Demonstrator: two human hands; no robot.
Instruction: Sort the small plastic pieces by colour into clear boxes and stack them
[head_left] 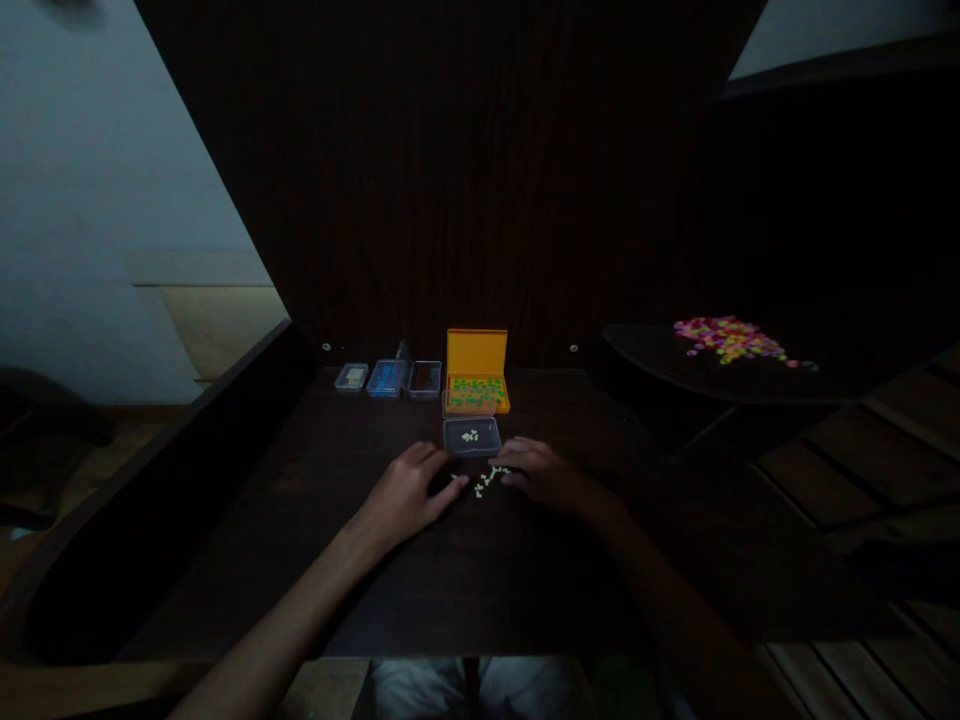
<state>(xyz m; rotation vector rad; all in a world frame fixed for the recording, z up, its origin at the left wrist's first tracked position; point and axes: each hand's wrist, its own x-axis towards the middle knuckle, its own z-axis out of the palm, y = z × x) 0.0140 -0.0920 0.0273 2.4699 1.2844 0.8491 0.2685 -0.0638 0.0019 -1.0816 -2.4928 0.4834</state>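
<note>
My left hand point(415, 490) rests on the dark tabletop, its thumb stretched out apart from the fingers. A small pale piece lies between that thumb and the fingers. Opposite it, my right hand point(545, 476) reaches over a loose group of small pale pieces point(486, 480), with a gap between forefinger and thumb. Some pieces lie partly under its fingers; their exact kind is too small to tell. Just beyond both hands is a clear plastic box point(451, 447) with its lid raised, holding several similar pale pieces point(469, 436).
Behind the clear box stands an open yellow case point(477, 350) with green pieces inside. Left of it are small clear boxes with reddish-brown point(425, 378), blue point(386, 377) and pale contents point(352, 377). Multicoloured pieces point(727, 338) are heaped on a side shelf point(652, 352). A tall dark panel rises behind.
</note>
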